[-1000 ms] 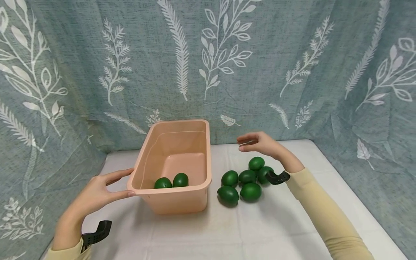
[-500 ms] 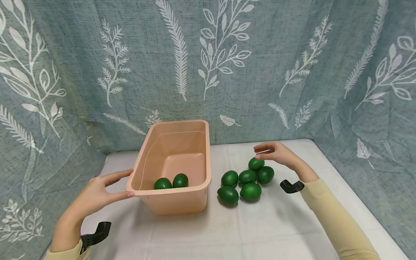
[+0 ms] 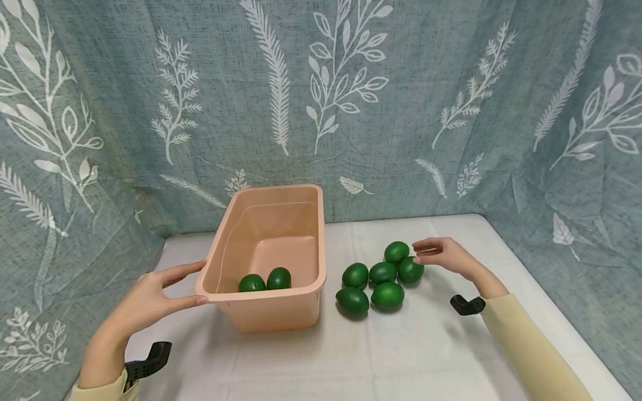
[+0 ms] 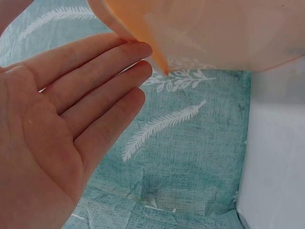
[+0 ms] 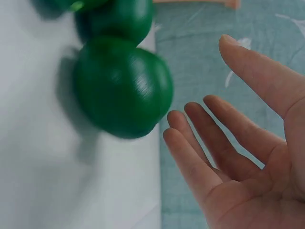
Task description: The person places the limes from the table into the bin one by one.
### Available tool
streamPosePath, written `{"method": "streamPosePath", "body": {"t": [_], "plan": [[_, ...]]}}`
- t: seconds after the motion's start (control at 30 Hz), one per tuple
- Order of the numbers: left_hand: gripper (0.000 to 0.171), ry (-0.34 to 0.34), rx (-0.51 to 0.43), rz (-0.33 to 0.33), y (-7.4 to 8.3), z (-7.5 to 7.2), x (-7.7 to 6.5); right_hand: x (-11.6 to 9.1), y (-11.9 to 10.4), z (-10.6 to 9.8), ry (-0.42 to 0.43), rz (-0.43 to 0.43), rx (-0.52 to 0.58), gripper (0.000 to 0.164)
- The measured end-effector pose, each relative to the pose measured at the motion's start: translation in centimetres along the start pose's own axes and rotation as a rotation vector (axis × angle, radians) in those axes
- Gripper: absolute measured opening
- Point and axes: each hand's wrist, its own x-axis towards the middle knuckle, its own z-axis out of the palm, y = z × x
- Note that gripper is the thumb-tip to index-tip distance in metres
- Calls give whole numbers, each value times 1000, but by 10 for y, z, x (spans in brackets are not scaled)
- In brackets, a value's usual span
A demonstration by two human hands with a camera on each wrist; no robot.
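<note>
My left hand [image 3: 150,298] rests its straight fingers and thumb against the left rim of a peach plastic bin [image 3: 271,307], near its front corner. In the left wrist view, the extended fingers [image 4: 107,83] lie along the bin's outer edge. Two glossy green limes [image 3: 278,278] sit inside at the near end. My right hand [image 3: 446,257] hovers by the right side of a group of several limes, its fingers relaxed and holding nothing. The nearest lime [image 3: 411,272] sits just below its thumb. In the right wrist view, that lime [image 5: 125,88] appears beyond the parted fingers.
Between bin and right hand, the other limes [image 3: 353,302] lie close together on a white-covered table [image 3: 321,367]. A blue-green curtain with white leaf prints [image 3: 371,139] hangs behind and at both sides. A black strap mount [image 3: 467,305] is on each wrist.
My right hand has moved right and toward me, from beyond the far lime to beside the rightmost one. The left hand, bin and limes have stayed in place.
</note>
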Motion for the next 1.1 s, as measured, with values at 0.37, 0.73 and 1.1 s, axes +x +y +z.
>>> {"method": "streamPosePath", "body": {"t": [0.37,0.73,1.1], "plan": [[63,2,-8,4,-1,-1,-1,-1,28,6,6,32,29,66],[63,14,12,11,0,0,1,4,38,12,-19,46,-4,70],[61,18,15,26,0,0,1,6,42,20,-27,73,0,72]]}}
